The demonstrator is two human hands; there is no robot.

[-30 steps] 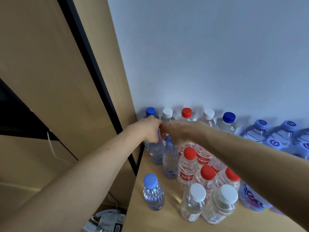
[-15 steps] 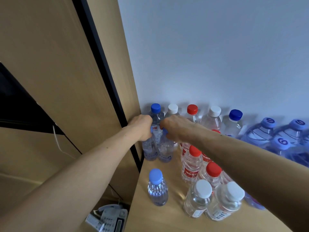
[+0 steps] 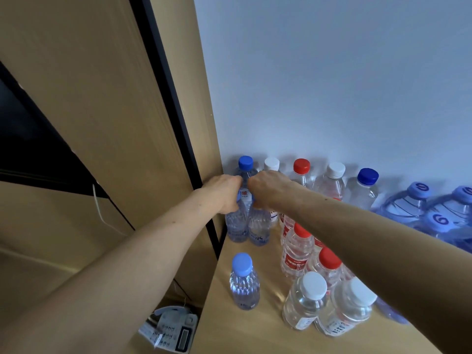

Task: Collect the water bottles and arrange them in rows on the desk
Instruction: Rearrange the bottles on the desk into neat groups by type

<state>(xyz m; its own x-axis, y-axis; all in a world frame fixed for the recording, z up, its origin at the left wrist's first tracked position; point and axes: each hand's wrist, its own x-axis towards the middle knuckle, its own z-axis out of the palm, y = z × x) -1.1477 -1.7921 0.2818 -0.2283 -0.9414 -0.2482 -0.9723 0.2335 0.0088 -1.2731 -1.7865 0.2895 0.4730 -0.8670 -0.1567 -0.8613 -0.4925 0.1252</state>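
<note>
Water bottles [image 3: 296, 251]: they stand upright on the pale wood tabletop [image 3: 268, 335], packed into its far left corner against the wall [image 3: 332, 72].
Your left hand [image 3: 224, 192]: fingers curled over the top of the left small bottle [image 3: 236, 226], gripping it at the neck, with the cap hidden under your palm.
Your right hand [image 3: 268, 187]: curled the same way over the right small bottle [image 3: 260, 227], and its cap is hidden too.
The held pair: both stand on the tabletop, touching side by side, just in front of the back row [image 3: 335, 172] and close to the wooden side panel [image 3: 178, 98].
Change since a second ago: the pair was staggered, with the right small bottle nearer you. Now the two are level, and your hands sit nearer the back row's caps.
Unchanged: the lone blue-capped bottle [image 3: 244, 282] stands apart near the front left edge as before. The red-capped bottles and the white-capped pair [image 3: 305, 300] under your right forearm have not shifted.
Back row: caps run blue, white, red, white, dark blue along the wall, with large blue jugs [image 3: 408, 208] to their right.
Below the tabletop: a grey keypad device [image 3: 171, 330] lies on the floor.
</note>
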